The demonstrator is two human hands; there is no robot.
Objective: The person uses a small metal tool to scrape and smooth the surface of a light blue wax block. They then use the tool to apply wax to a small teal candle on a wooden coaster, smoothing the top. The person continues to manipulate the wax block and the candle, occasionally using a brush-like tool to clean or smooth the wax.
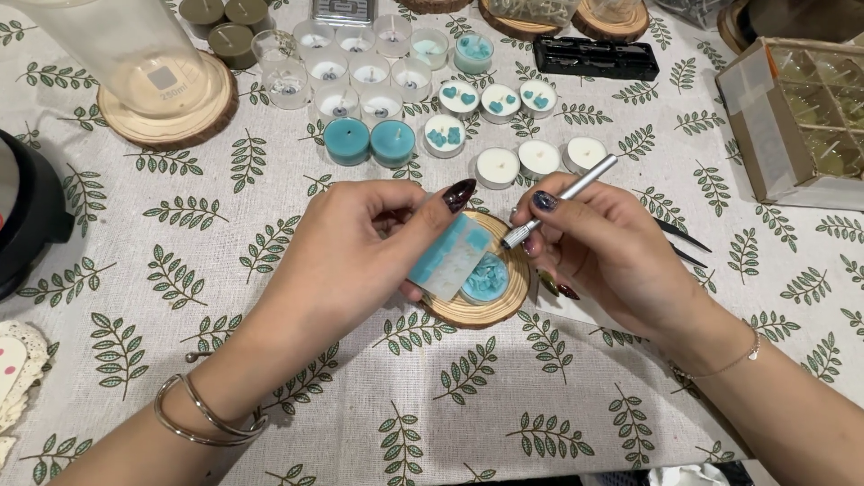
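Currently mid-frame: left hand [346, 247] pinches a small flat mould [453, 256] with teal and white wax, thumb on top edge, fingers curled behind it, tilted over a round wood slice coaster [468, 313]. Right hand [598, 243] grips a slim silver metal tool [560, 201] pen-style, thumb and forefinger pressed together on the shaft, tip just beside the mould's upper right edge. On the coaster, partly behind the mould, sits a tealight cup [487, 277] filled with teal wax shapes.

Step looks like prying small wax pieces out of the mould with the tool; the next move would call for a steady tip and light leverage so pieces don't chip.

Upper centre: rows of clear empty cups [355, 70], two solid teal tealights [369, 141], white tealights [538, 158], some topped with teal shapes. Upper left: glass beaker [117, 45] on a wood slice. Black tweezers [681, 243] lie right of the right hand. Leaf-print tablecloth [180, 270] underneath.
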